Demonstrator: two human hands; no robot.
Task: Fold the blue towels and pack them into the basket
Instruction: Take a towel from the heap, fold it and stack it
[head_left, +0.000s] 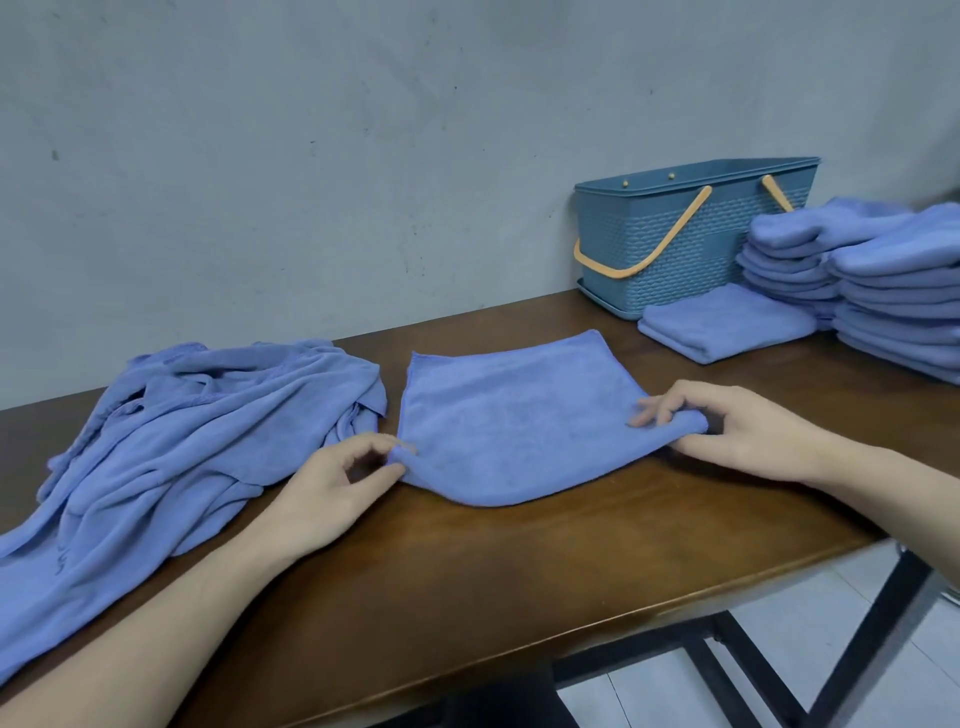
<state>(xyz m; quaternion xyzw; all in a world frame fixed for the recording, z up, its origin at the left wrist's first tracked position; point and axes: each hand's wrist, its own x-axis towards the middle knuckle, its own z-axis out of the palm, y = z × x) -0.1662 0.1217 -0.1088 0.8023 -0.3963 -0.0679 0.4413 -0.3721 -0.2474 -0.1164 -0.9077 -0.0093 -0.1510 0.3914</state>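
A dark wooden table (519, 571) stands against a grey wall (311, 156). Left of the basket (691, 234), a blue towel (514, 415) lies flat; my left hand (332, 488) and right hand (737, 431) each pinch a near corner in their grip.

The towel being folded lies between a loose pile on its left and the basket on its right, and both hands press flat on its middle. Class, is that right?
Not quite. In the head view the left hand and right hand pinch the towel at its near corners. The pile and basket are placed as stated.
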